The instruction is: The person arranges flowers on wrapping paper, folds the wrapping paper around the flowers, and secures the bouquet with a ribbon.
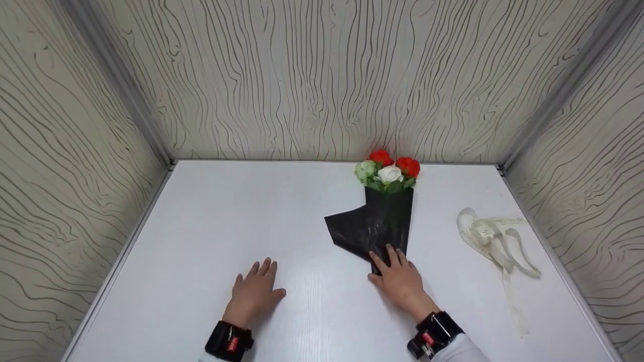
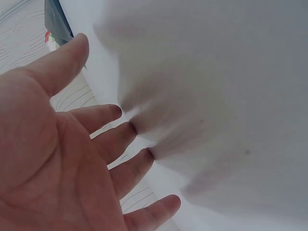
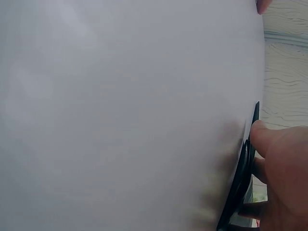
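A bouquet of red, white and pale green flowers (image 1: 391, 174) lies toward the right of the table, wrapped in black paper (image 1: 391, 216). One flap of the wrap sticks out to the left. My right hand (image 1: 401, 284) rests on the lower end of the wrap, fingers spread and fairly straight. From the right wrist, the black paper (image 3: 237, 185) shows edge-on under the fingers. My left hand (image 1: 253, 295) lies palm down at the left, fingertips on the table, holding nothing. The left wrist view shows its palm (image 2: 29, 144) and extended fingers.
A loose, cream-coloured ribbon with faint lettering (image 1: 495, 241) lies in loops on the right side of the white table (image 1: 241, 211). Walls with a wood-grain line pattern (image 1: 312, 80) enclose the back and both sides.
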### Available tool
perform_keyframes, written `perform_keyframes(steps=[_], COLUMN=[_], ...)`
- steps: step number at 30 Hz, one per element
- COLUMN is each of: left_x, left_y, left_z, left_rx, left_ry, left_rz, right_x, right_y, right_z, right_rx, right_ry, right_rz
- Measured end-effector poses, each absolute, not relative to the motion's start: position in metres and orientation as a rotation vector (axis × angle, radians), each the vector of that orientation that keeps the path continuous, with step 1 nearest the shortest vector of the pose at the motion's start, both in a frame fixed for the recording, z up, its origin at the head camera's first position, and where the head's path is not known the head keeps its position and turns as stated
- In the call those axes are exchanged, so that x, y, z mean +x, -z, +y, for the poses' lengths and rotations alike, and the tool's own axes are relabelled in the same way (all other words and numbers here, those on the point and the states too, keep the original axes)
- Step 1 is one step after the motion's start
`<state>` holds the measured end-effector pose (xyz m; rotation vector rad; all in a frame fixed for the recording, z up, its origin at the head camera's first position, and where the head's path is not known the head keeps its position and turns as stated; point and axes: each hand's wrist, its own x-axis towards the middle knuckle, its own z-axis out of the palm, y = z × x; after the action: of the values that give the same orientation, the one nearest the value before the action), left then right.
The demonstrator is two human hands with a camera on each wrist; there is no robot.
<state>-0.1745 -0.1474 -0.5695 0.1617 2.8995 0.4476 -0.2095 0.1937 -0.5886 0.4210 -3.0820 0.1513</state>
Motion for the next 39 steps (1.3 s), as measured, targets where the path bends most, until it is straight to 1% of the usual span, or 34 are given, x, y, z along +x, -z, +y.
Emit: perform_keyframes(steps=[11,19,30,34,39], left_x=[-0.174,-0.175,-0.175,-0.175,-0.175], left_y=[0.572,0.57,0.568,0.568,0.57], left_z=[-0.147,-0.148,-0.148,-0.148,-0.147], left_rx=[0.178,0.176,0.18,0.182,0.216], left_ry=[-0.421,-0.443,-0.461,-0.47,-0.438], left_rz=[2.916,2.899,2.891,2.892,2.919], right_x=[-0.225,-0.239,-0.241,-0.246,-0.255], right_y=[0.592,0.592,0.58,0.578,0.576], right_z=[0.223,0.237,0.248,0.262,0.288], right_rx=[0.378,0.416,0.426,0.351,0.153], right_ry=[-0.298,-0.372,-0.554,-0.64,-0.631], right_rz=[-3.044,-3.069,-3.006,-2.952,-2.871])
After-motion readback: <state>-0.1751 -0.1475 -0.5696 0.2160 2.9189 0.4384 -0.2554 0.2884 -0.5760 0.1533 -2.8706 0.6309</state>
